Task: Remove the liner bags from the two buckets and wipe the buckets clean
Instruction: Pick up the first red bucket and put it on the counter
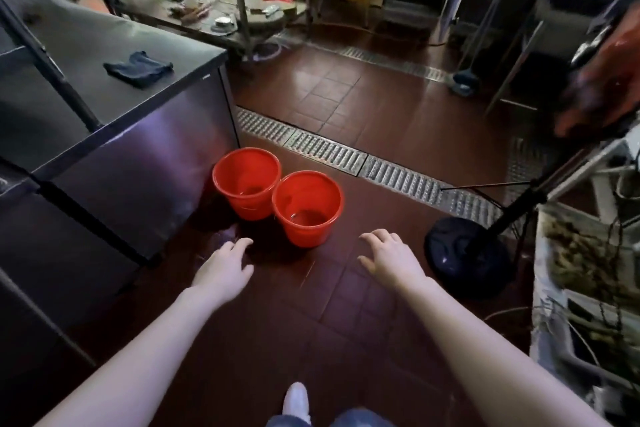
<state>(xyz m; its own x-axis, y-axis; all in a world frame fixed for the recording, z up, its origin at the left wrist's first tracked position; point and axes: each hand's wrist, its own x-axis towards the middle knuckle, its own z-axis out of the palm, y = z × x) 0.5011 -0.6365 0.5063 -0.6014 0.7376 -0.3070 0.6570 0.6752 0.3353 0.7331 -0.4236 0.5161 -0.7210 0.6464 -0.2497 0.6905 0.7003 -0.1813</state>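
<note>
Fingers (pixel 242 243) on the left hand (pixel 223 270) and the right hand (pixel 391 258) are spread and loosely bent, holding nothing, above a dark red tiled floor (pixel 346 305). Just ahead of them two red buckets stand upright and touching, the nearer bucket (pixel 304 236) in front of the right hand and the farther bucket (pixel 247 208) close against the side of a steel counter (pixel 149 156). Both look glossy inside with a little liquid at the bottom; whether a thin liner is in either one is hard to tell from here. The likely step is reaching for the rims. It would go best by steadying a bucket with one hand, pinching the liner at the rim with the other, and lifting it straight up so nothing spills. To the right, near the buckets, a round black fan base (pixel 464 253) and its pole limit elbow room. Beyond the buckets a metal drain grate (pixel 329 152) crosses the floor. A dark cloth (pixel 138 68), probably for wiping, lies on the counter top, well apart from both hands. Farther back is a cluttered metal shelf (pixel 242 21).
</note>
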